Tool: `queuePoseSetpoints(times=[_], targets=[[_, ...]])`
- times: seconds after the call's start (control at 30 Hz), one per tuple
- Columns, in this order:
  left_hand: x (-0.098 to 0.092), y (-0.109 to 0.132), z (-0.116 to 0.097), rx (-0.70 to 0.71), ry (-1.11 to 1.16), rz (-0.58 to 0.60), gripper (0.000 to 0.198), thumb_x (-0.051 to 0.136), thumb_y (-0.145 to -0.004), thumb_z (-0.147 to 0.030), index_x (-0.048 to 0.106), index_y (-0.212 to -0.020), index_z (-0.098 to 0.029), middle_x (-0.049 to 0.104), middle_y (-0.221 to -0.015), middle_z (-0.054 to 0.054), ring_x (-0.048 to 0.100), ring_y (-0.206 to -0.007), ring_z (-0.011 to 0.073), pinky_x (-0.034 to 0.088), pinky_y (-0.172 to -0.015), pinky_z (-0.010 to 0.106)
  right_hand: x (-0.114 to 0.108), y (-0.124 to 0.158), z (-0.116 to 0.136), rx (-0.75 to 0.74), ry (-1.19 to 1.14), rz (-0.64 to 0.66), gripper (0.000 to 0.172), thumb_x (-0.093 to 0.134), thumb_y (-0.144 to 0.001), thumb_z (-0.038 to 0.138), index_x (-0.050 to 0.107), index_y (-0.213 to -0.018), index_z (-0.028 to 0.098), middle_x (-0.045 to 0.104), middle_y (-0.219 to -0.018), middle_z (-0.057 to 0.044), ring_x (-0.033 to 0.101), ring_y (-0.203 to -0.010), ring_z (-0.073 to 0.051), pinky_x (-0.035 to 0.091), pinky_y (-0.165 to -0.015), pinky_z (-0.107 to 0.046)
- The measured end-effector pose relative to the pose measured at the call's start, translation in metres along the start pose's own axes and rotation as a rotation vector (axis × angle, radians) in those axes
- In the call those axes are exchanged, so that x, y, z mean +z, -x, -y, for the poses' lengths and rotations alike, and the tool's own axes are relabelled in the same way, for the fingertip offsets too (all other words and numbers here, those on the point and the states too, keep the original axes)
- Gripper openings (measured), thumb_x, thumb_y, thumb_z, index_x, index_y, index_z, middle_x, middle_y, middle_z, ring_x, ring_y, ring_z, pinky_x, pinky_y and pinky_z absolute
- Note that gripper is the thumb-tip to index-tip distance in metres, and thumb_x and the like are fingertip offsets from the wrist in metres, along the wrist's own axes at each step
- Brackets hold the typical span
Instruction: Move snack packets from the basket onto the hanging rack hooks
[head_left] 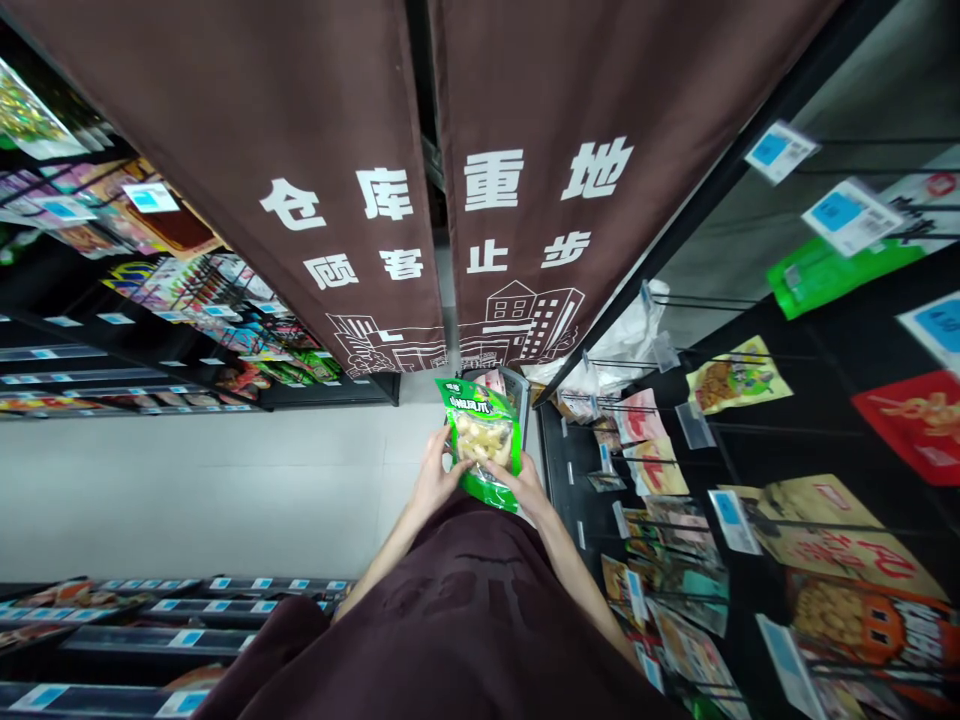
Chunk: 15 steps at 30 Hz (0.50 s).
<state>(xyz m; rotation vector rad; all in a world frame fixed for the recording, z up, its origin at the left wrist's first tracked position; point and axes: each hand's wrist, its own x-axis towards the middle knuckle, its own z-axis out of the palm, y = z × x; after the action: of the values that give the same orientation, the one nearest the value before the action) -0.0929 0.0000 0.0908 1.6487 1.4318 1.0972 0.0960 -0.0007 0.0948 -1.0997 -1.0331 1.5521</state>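
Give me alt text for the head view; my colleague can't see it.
A left hand and a right hand hold a green packet with a clear window showing pale contents. Ahead hangs a split brown curtain with white Chinese lettering; stocked dark shelves stand at left, and hanging snack packets with price tags line the right.

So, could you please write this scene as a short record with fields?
Held item: green chicken-feet pouch, printed front visible
Left hand: grips its left side
Right hand: grips its right side
Ahead: brown split curtain, white Chinese lettering
Right side: hanging snack packets, blue-and-white price tags
Left side: black shelves, packaged goods
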Motion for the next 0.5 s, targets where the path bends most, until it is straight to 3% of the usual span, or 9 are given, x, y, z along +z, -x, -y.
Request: queuePoseSetpoints(times=[0.17,0.27,0.4,0.5], targets=[[0.010,0.005,-0.002,-0.047,0.094,-0.081,0.064,0.066,-0.086,-0.031,0.040,-0.143,-0.024,0.047,-0.134,0.014,0.055,-0.118,0.0242,0.056,-0.088,0.036,0.006,-0.001,0.012,-0.076,-0.006,0.083,0.036,0.075,-0.077,0.044,0.064,-0.104,0.023,0.065,-0.129,-0.006,0.061,-0.119,-0.028,0.046,-0.106,-0.042],[0.011,0.004,-0.007,-0.133,0.258,-0.015,0.055,0.059,-0.090,-0.034,0.043,-0.141,-0.021,0.053,-0.135,0.013,0.055,-0.122,0.0250,0.054,-0.094,0.038,0.009,-0.002,0.016,-0.123,0.006,0.127,0.027,0.070,-0.081,0.044,0.060,-0.094,0.024,0.060,-0.135,-0.007,0.057,-0.124,-0.026,0.045,-0.107,-0.042],[0.006,-0.001,-0.010,-0.346,0.522,0.005,0.041,0.063,-0.084,-0.041,0.064,-0.118,-0.018,0.065,-0.127,0.011,0.053,-0.126,0.0293,0.040,-0.110,0.046,0.015,0.002,0.022,-0.276,0.198,0.260,0.030,0.068,-0.084,0.040,0.061,-0.109,0.025,0.046,-0.148,-0.009,0.042,-0.138,-0.026,0.037,-0.112,-0.046],[-0.002,-0.003,-0.007,-0.469,0.799,-0.034,0.046,0.069,-0.075,-0.046,0.068,-0.111,-0.018,0.065,-0.128,0.011,0.057,-0.123,0.0305,0.041,-0.110,0.045,0.024,0.008,0.027,-0.396,0.517,0.376,0.042,0.071,-0.083,0.035,0.061,-0.123,0.027,0.030,-0.158,-0.007,0.027,-0.146,-0.027,0.026,-0.118,-0.049]])
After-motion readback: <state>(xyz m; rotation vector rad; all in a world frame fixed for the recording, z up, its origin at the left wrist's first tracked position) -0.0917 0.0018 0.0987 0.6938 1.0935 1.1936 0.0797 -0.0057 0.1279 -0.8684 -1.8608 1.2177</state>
